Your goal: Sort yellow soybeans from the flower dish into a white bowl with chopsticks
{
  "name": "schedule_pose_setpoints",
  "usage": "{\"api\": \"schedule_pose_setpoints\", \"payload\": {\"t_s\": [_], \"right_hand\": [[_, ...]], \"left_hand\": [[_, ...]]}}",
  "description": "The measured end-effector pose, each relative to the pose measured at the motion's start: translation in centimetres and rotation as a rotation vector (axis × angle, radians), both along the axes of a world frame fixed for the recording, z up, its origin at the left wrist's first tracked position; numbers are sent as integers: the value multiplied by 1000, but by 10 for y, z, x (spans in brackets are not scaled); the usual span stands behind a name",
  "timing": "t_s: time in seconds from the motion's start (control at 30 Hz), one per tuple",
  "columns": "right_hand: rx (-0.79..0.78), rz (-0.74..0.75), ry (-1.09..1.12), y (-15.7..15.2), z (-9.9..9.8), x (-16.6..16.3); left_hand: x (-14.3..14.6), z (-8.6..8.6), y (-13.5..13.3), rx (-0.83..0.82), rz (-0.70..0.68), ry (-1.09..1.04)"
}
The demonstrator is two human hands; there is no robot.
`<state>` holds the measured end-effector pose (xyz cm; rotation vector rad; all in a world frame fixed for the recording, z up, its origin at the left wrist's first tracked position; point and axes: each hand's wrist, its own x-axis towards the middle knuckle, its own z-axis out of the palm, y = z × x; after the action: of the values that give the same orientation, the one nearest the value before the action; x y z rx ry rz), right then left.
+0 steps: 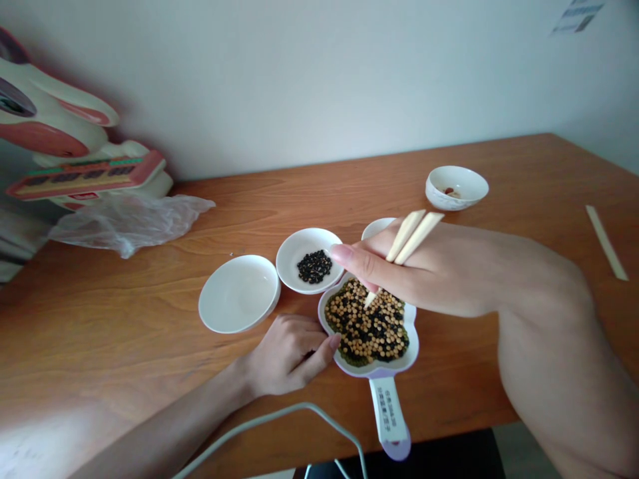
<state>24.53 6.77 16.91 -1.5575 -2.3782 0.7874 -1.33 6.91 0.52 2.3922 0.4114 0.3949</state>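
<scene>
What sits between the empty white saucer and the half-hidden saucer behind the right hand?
A small white saucer of black beans, shown in the head view.

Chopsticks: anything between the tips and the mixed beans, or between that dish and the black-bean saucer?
Nothing visible. The chopsticks in the right hand have their tips among the mixed beans. The black-bean saucer sits close beside the dish, only the fingers overhanging its edge.

Wooden table [100, 346] (dishes [238, 293], plastic bag [130, 223])
</scene>
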Motion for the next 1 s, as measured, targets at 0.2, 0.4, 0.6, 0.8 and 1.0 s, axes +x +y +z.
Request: {"api": "schedule_pose_setpoints", "payload": {"t_s": [0.2,0.4,0.6,0.8,1.0], "right_hand": [[-99,-43,-31,-4,3,-8],[-75,-71,-52,-3,0,-11],[-59,-72,-73,-6,2,-7],[-4,-8,-154,-9,4,-3],[23,19,-108,-8,6,1]], "left_hand": [[0,-1,-1,54,12,9],[1,-1,0,57,11,-9],[2,2,1,53,23,-50],[3,0,2,77,25,-39],[2,-2,2,116,36,-17]]}}
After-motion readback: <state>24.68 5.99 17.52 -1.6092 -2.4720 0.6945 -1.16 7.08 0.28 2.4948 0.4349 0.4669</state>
